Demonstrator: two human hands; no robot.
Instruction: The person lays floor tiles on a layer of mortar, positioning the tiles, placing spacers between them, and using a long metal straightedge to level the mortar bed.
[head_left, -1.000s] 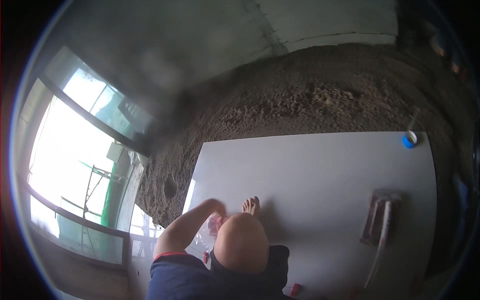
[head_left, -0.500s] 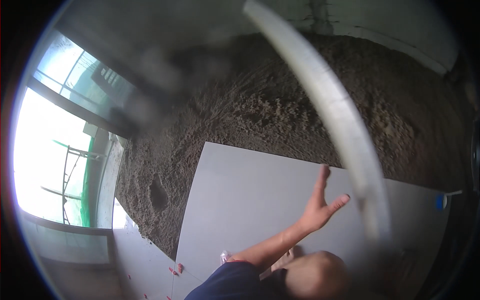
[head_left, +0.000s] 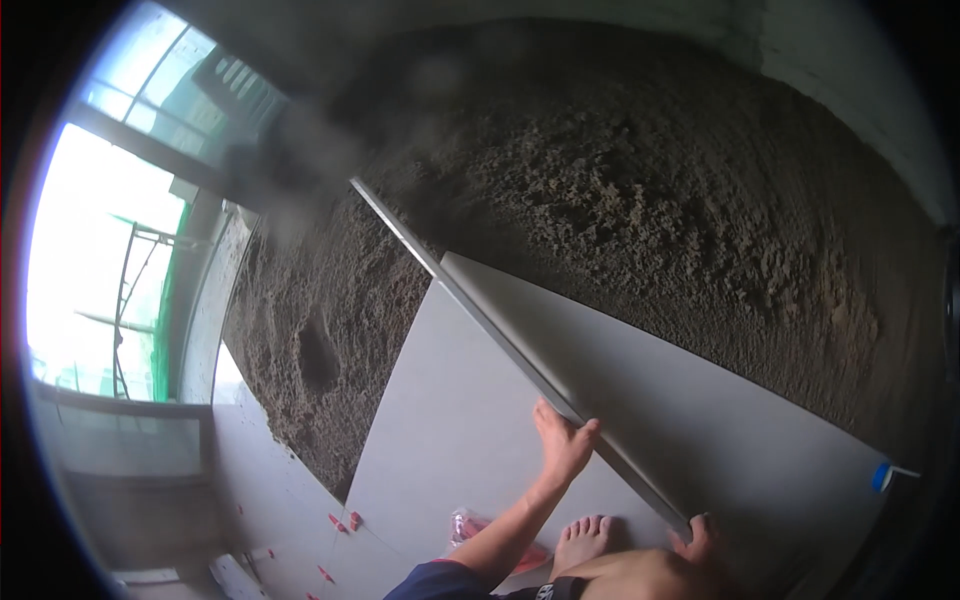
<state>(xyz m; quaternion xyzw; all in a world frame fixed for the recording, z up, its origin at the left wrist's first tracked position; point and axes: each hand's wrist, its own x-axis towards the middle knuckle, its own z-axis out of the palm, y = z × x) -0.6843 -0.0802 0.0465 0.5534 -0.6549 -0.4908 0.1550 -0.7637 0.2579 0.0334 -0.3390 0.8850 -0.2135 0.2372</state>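
A long metal straightedge (head_left: 490,325) slants across a large pale grey floor tile (head_left: 440,400), its far end reaching out over the rough mortar bed. My left hand (head_left: 566,440) is closed around its lower half, thumb on the right side and fingers on the left. At the near end, my right hand (head_left: 698,540) grips the bar beside my knee; part of that hand is hidden. My bare foot (head_left: 582,545) rests on the tile between the two hands.
Grey-brown mortar (head_left: 640,220) spreads beyond the tile to the wall. Red wedges (head_left: 355,521) lie by the tile joint at left. A clear bag of red pieces (head_left: 468,526) sits by my left forearm. A blue and white item (head_left: 880,477) is at the tile's right corner. Windows (head_left: 100,270) stand left.
The straightedge has swung down from a raised, blurred position to lie slanting left across the tile. My left hand, spread and free before, has closed on it. The view has shifted.
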